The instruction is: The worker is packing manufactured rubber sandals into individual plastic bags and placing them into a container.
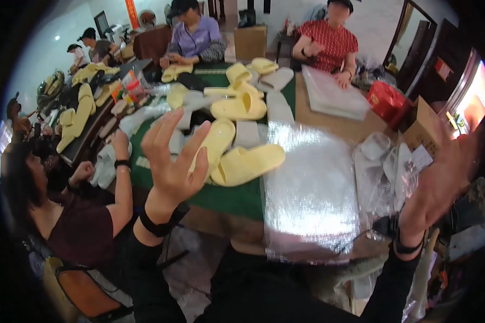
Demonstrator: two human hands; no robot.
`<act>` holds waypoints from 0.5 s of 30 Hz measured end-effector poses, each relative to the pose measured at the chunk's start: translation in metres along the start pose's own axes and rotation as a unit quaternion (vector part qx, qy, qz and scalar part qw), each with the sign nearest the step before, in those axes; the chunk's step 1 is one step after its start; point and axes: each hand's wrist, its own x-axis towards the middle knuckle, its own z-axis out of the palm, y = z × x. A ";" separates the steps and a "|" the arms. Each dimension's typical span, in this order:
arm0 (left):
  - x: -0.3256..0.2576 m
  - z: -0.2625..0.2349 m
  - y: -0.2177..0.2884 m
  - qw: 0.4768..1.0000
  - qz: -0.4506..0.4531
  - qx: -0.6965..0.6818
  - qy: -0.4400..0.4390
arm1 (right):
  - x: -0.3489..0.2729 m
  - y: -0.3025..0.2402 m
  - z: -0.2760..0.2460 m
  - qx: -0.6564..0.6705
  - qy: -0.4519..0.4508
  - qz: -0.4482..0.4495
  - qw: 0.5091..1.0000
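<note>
My left hand (pixel 172 161) is raised over the near left part of the table, fingers spread and holding nothing. Just beyond it lie pale yellow slide slippers; one yellow slipper (pixel 248 164) rests nearest, to the right of my fingers. My right hand (pixel 436 180) is up at the right, blurred, its fingers stretched out and apart with nothing seen in them. Close beside it are white slippers in a clear bag (pixel 380 175). Between my hands, a stack of clear plastic bags (pixel 310 199) lies flat at the table's near edge, shining with glare.
More yellow and white slippers cover the green table top (pixel 218 202). A person in dark red (pixel 75 231) works at my left; two others sit across. Another clear plastic stack (pixel 334 97) lies by the far right person. A red bag (pixel 388 102) and cardboard box (pixel 423 126) stand right.
</note>
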 end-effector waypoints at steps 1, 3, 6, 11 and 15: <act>-0.014 0.024 -0.016 0.998 -0.044 -0.017 -0.040 | 0.021 -0.028 0.018 -0.052 -0.157 -0.059 0.985; -0.042 0.052 -0.044 0.988 -0.101 0.004 -0.120 | 0.036 -0.066 0.044 -0.073 -0.440 -0.148 0.883; -0.063 0.096 -0.083 0.966 -0.162 0.021 -0.200 | 0.007 -0.059 0.054 0.057 -0.676 -0.205 0.706; -0.124 0.119 -0.170 0.857 -0.301 0.137 -0.396 | 0.009 -0.087 0.044 0.252 -0.542 -0.267 0.756; -0.124 0.171 -0.186 0.839 -0.334 0.117 -0.413 | 0.025 -0.104 -0.017 0.537 -0.311 -0.174 0.765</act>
